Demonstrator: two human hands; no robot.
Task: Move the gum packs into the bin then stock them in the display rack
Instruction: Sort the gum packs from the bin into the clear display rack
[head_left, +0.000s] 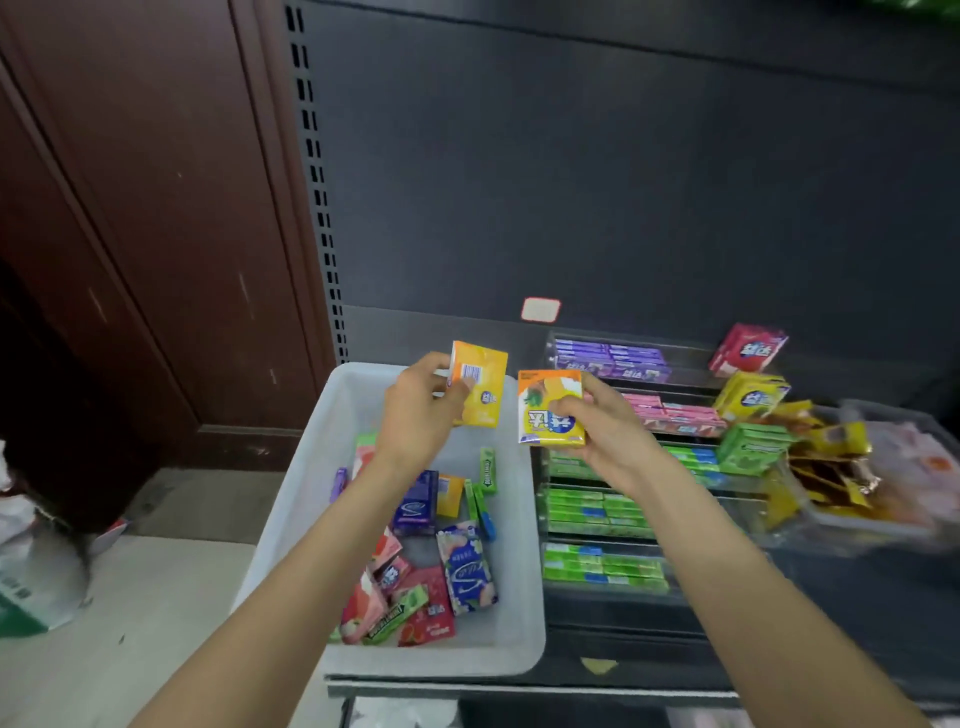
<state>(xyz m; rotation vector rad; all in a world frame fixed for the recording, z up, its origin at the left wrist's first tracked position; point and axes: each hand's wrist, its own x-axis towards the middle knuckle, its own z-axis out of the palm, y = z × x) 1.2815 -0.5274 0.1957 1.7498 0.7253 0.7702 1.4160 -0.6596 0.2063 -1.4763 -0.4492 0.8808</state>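
Above the white bin (511, 545), the left hand (421, 410) is clamped on a yellow gum pack (480, 384); the right hand (602, 426) grips an orange-yellow gum pack (548, 408) just beside the display rack (605, 525).

The yellow pack (551, 408) in my right hand (605, 426) reads 达 upside down, and the pack (478, 383) in my left hand (421, 410) shows only a barcode.

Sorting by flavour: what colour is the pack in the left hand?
Yellow-orange, seen in the head view: the pack held in the left hand.
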